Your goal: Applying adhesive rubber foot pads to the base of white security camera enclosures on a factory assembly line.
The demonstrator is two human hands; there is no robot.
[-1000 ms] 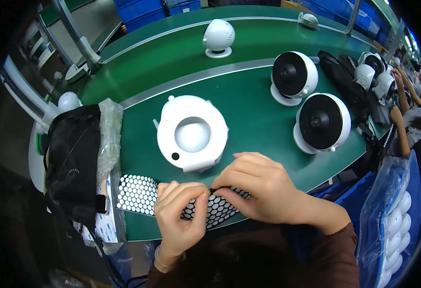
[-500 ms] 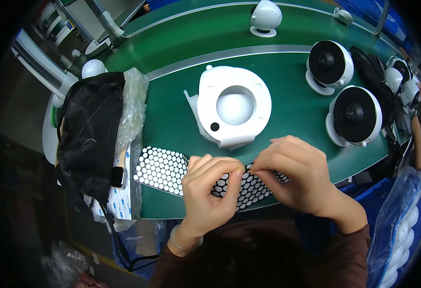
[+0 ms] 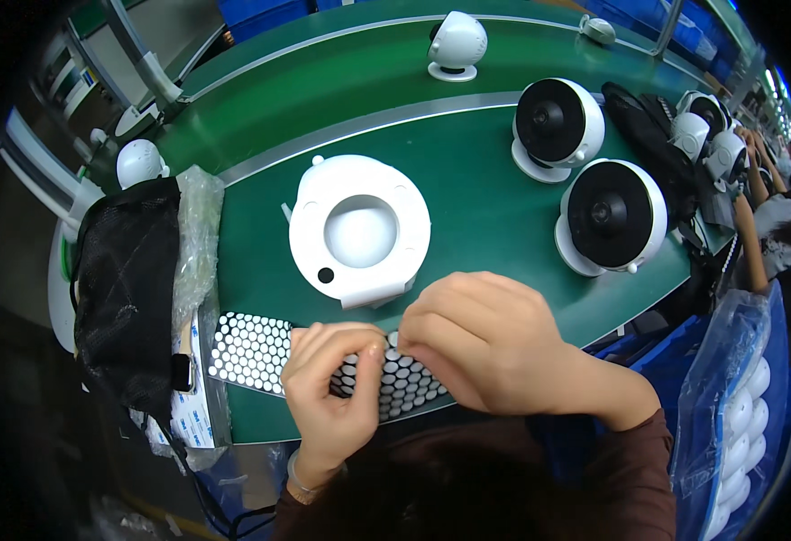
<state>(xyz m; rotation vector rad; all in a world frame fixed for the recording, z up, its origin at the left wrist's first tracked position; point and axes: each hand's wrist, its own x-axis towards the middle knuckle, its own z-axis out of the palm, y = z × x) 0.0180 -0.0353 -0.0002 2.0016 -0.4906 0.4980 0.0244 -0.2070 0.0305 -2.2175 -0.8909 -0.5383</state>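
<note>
A sheet of round white stickers on a black backing [image 3: 249, 352] lies along the near edge of the green table. My left hand [image 3: 334, 383] grips its middle, thumb and forefinger pinched at the upper edge. Close beside it, my right hand [image 3: 485, 338] is curled with its fingertips pinched at the same edge; what they hold is hidden. More of the dotted sheet shows beneath both hands. Just beyond them sits a white ring-shaped plastic housing [image 3: 413, 216] with a round opening and one black dot [image 3: 326, 275] on its face.
To the right stand two round white cameras with black fronts [image 3: 553, 119] [image 3: 604, 212]; another white camera [image 3: 458, 45] is on the far strip. At left are a black mesh bag [image 3: 129, 288] and bubble wrap [image 3: 199, 243]. Bagged white domes [image 3: 740, 442] lie at lower right.
The whole view has shifted, so the table and things appear farther left and mostly lower. Both hands stay at the sticker sheet, their fingertips slightly farther apart.
</note>
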